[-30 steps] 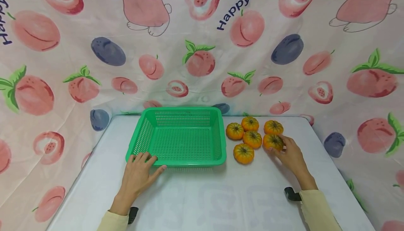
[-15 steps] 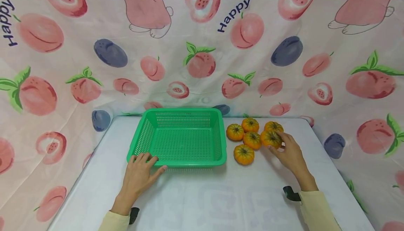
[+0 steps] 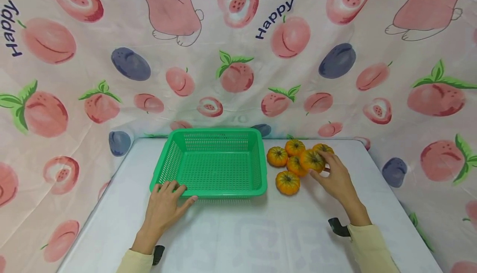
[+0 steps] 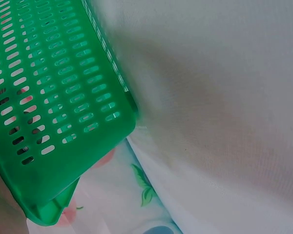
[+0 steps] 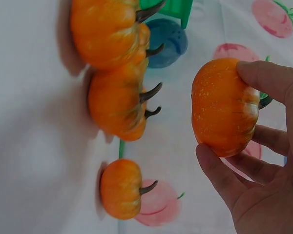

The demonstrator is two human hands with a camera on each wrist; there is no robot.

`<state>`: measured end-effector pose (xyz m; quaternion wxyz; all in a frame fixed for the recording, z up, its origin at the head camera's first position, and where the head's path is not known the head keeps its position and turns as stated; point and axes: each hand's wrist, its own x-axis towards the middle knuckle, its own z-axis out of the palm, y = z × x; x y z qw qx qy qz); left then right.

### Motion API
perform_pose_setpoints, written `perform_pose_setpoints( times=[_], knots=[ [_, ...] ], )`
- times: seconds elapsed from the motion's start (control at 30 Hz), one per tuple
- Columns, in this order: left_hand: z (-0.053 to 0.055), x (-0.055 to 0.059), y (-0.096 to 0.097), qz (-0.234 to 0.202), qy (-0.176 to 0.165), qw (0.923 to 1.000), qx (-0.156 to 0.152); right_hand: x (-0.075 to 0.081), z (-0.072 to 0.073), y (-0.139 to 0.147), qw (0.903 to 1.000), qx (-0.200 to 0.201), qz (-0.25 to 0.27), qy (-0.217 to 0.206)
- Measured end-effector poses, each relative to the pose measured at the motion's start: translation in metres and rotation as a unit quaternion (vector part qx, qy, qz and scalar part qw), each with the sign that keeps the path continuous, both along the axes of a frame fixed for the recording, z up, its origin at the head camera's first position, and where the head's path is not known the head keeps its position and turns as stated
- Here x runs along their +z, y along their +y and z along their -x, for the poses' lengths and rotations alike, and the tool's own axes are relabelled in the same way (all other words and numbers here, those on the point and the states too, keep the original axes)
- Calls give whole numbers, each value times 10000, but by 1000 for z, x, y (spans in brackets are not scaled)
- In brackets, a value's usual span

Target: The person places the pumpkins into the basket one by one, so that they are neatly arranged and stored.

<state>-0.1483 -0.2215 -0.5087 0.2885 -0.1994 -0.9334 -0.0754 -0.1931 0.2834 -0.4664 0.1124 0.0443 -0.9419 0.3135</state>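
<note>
My right hand pinches a small orange pumpkin between thumb and fingers. In the right wrist view this pumpkin is off the table, its dark stem turned toward the palm. Below and around it several more pumpkins stand on the table, among them a near one, a left one and a back right one, partly covered by the fingers. To the left is a green slotted plastic basket with nothing inside. My left hand grips its front left rim, fingers over the edge and thumb outside.
A white cloth covers the table. Behind and at both sides hangs a pink curtain printed with peaches. Each wrist carries a black camera mount, such as the right mount.
The right hand has lifted the pumpkin from the table and carried it a little to the left, over the neighbouring pumpkins. The left hand and the basket have stayed in place.
</note>
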Motion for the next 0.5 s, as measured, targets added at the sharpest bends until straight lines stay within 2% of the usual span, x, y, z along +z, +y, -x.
perform_pose_setpoints(
  times=[0.23, 0.5],
  knots=[
    [0, 0, 0, 13, -21, 10000, 74, 7, 3, -13, 9992, 269, 155, 252],
    [-1, 1, 1, 18, 11, 10000, 8, 15, 7, -27, 9972, 536, 308, 416]
  ],
)
